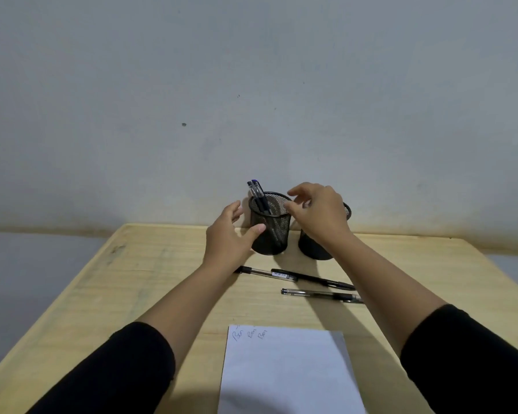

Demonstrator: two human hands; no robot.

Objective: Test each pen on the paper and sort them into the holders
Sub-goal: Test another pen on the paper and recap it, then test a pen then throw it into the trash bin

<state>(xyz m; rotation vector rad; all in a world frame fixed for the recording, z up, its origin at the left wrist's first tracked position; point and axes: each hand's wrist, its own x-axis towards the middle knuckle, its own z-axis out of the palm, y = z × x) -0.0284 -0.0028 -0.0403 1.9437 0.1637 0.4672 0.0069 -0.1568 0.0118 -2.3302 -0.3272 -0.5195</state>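
Two black mesh holders stand at the table's far edge. The left holder (274,231) has two pens (258,195) leaning in it. My left hand (229,234) is open beside that holder, thumb touching its left wall. My right hand (317,215) hovers with fingers apart over the gap between the holders, covering most of the right holder (311,249). Three pens lie loose on the table in front of them: a clear one (265,272), a black one (314,278) and another clear one (320,295). The white paper (287,372) lies near me with three small scribbles at its top.
The light wooden table (132,294) stands against a pale wall. Both forearms in black sleeves reach over the table from the near edge. Bare wood lies left of the paper and pens.
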